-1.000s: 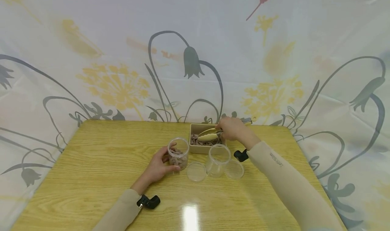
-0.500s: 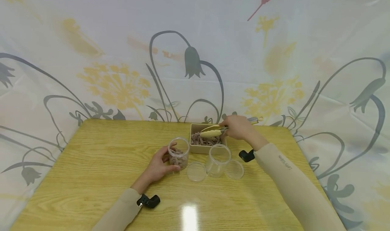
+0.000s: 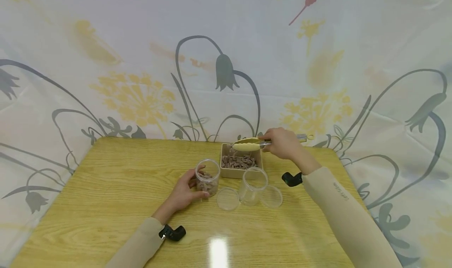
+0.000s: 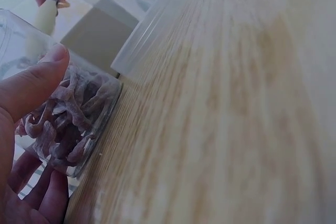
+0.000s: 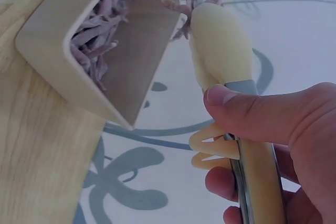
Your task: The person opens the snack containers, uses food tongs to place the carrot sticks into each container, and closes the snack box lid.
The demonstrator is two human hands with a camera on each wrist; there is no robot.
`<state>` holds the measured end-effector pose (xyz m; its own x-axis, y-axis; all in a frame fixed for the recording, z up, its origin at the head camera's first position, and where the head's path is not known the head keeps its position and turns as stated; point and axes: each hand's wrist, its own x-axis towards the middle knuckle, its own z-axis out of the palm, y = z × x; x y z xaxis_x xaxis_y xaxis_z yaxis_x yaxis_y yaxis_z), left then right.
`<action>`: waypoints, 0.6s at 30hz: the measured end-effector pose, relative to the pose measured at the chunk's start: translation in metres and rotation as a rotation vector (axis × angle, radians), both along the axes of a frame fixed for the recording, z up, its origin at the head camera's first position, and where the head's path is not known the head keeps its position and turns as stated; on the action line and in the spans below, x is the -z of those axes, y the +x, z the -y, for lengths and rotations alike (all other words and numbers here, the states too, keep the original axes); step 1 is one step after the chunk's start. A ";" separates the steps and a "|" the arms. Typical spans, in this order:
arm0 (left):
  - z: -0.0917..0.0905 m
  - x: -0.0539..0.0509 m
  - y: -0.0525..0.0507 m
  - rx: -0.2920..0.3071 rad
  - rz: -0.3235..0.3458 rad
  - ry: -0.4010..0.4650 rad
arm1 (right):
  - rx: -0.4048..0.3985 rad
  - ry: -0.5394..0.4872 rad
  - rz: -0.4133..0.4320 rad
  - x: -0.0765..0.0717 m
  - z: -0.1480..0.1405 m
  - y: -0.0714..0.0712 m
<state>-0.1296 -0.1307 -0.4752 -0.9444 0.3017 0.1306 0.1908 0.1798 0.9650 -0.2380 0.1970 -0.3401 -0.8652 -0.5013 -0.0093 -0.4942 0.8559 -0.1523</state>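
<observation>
My left hand (image 3: 185,191) curls round a clear plastic jar (image 3: 207,177) that stands uncapped on the table. Purplish-brown dried strips (image 4: 65,114) fill its lower part. In my right hand (image 3: 282,143) I grip a pair of tongs (image 5: 223,45) with cream tips and metal arms. Several of the same strips (image 5: 191,11) stick out from the pinched tips, as the right wrist view shows. The tongs hang over a beige rectangular box (image 3: 241,174), which holds more strips (image 3: 238,162) on its bottom.
A second clear jar (image 3: 251,189), also uncapped, stands in front of the box. Two clear round lids lie flat beside it, a left lid (image 3: 227,199) and a right lid (image 3: 272,196). Behind the wooden table (image 3: 134,174) hangs a flower-printed cloth (image 3: 141,44).
My right hand has lifted the tongs out of the box and moved up and to the right, with strips in the tips. The left hand and its jar stay in place.
</observation>
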 end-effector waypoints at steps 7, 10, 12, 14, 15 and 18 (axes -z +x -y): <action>0.000 -0.001 0.001 -0.002 -0.017 -0.002 | -0.031 -0.103 -0.043 -0.013 0.001 0.005; 0.000 -0.001 0.001 -0.003 -0.022 -0.005 | -0.059 -0.151 -0.045 -0.019 0.004 0.009; 0.000 0.000 0.001 -0.002 -0.025 -0.012 | -0.076 -0.179 -0.036 -0.023 0.008 0.013; 0.000 0.004 -0.001 -0.004 -0.022 -0.017 | -0.091 -0.196 -0.025 -0.026 0.012 0.017; 0.001 0.008 -0.003 -0.007 -0.020 -0.019 | -0.097 -0.200 -0.022 -0.028 0.015 0.020; 0.001 0.022 -0.009 -0.014 -0.029 -0.016 | -0.121 -0.200 -0.014 -0.031 0.022 0.026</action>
<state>-0.1386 -0.1319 -0.4974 -0.9444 0.2909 0.1533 0.2163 0.1982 0.9560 -0.2117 0.1745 -0.3096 -0.7983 -0.5917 0.1123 -0.5944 0.7439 -0.3055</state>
